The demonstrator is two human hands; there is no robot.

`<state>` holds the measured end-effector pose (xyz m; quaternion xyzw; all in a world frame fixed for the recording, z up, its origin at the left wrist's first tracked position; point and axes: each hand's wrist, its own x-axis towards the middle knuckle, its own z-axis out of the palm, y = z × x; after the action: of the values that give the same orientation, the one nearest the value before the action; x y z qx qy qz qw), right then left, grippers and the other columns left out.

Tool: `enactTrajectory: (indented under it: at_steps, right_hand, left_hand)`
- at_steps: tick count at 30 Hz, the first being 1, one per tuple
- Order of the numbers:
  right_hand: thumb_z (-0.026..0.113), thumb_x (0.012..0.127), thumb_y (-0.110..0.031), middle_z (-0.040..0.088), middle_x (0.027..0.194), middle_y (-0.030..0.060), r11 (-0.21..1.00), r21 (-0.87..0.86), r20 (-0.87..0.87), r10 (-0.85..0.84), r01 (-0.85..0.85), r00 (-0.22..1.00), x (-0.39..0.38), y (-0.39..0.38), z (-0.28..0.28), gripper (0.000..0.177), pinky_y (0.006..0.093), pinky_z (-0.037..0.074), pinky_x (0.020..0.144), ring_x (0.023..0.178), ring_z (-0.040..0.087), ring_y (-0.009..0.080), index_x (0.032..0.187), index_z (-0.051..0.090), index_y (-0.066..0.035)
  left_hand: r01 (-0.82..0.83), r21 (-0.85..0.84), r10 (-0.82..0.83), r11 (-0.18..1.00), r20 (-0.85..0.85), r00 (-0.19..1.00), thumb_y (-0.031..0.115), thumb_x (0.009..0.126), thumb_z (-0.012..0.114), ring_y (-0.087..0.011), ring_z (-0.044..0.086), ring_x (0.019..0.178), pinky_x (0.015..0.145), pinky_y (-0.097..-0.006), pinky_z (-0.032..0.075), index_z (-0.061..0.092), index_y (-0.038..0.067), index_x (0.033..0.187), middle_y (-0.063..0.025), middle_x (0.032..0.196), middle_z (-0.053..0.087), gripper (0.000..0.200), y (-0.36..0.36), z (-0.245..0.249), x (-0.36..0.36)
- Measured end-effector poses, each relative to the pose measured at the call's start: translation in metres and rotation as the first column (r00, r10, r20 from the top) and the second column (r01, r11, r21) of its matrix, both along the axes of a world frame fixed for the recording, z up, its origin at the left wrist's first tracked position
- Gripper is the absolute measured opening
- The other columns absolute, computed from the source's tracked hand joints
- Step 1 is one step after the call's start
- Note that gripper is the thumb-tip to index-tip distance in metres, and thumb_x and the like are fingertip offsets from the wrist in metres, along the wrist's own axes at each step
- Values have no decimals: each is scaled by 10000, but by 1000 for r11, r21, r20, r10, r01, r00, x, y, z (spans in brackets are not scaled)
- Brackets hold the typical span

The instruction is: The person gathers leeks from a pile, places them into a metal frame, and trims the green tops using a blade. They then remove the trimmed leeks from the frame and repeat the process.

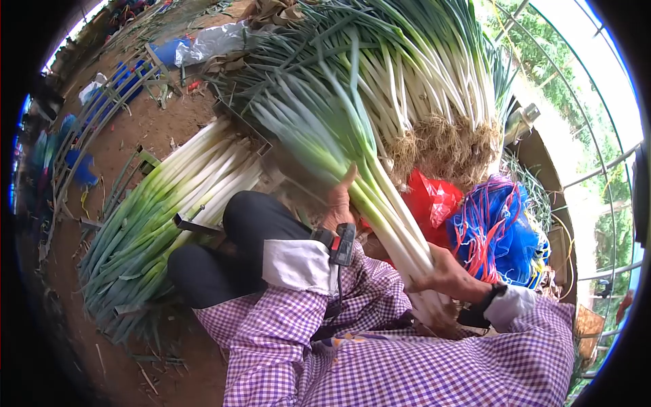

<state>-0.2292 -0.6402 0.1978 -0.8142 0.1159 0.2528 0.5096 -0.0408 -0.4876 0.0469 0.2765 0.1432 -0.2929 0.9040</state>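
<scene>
I hold a bunch of green onions (380, 203) slantwise across my lap, with its green leaves up to the left and its white ends down to the right. My left hand (338, 205) supports the bunch midway, thumb showing on top and fingers hidden beneath. Around the white stems near the root end, my right hand (453, 277) is closed. The tips of the leaves are blurred. To the left of my knees lies a trimmed pile of green onions (169, 197), while a larger heap of green onions with roots (434, 74) stands beyond the bunch.
A red plastic bag (434, 203) and a blue bundle of netting and strings (491, 224) lie by my right forearm. A metal rack bar (196, 224) juts out near my knee. Blue crates (122, 88) sit at far left. Metal hoops (600, 142) line the right side.
</scene>
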Motion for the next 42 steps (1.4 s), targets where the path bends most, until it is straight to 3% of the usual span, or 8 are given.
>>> enactTrajectory:
  at_steps: [9,17,20,22,27,36,40,42]
  right_hand:
    - [776,680,-145,697,944,273,893,-448,66,72,-35,995,-41,-18,-22,650,476,568,821,926,709,430,1254,507,1]
    - [786,698,-131,703,958,248,849,-528,80,34,14,996,-62,-13,-40,692,439,583,770,890,727,386,1316,489,-36]
    - [803,694,-139,698,958,256,841,-540,99,29,29,995,-62,-12,-44,700,453,578,760,881,721,399,1311,487,-37]
    - [814,691,-143,696,956,261,827,-562,113,40,31,993,-62,-14,-39,703,462,576,756,877,718,406,1305,488,-37]
    - [807,700,-152,695,885,260,775,-626,199,49,88,979,-52,-19,-17,646,507,555,717,848,696,454,1260,500,-54]
    - [754,684,-44,707,907,215,764,-617,527,226,186,819,26,-19,55,640,400,579,710,791,720,323,1278,522,10]
    - [726,730,-52,699,1012,232,800,-563,600,225,206,768,83,2,95,741,390,582,775,889,708,286,1400,434,68]
    - [738,745,-75,685,1081,225,748,-639,697,463,181,548,124,-3,96,813,373,573,821,953,689,273,1449,370,97]
  left_hand:
    - [72,117,-71,991,-11,997,607,685,867,-264,625,1137,1016,-464,489,596,34,1312,-113,1225,661,892,1,-2,1]
    - [135,163,-122,977,-88,989,444,687,923,-264,683,1003,928,-458,548,631,27,1237,-114,1116,699,750,1,10,-6]
    - [66,190,-59,980,-45,997,331,704,918,-256,696,957,891,-442,568,657,20,1180,-114,1066,711,627,-7,4,-3]
    - [-4,117,13,993,-74,997,201,681,913,-247,701,766,718,-441,621,664,0,1096,-124,977,697,523,-9,17,-6]
    - [-190,120,184,975,56,981,203,708,868,-263,711,826,767,-452,613,647,21,1149,-114,1002,704,526,-25,10,2]
    - [-383,-58,383,922,285,879,207,772,821,-210,690,825,725,-357,571,636,-53,1131,-119,994,704,481,36,157,52]
    - [-536,-146,533,831,481,696,226,812,795,-210,683,838,732,-373,568,632,-44,1112,-122,1033,681,435,90,222,95]
    - [-583,-155,558,798,556,616,245,828,785,-218,681,857,732,-383,570,627,-27,1121,-116,1045,673,430,136,265,101]
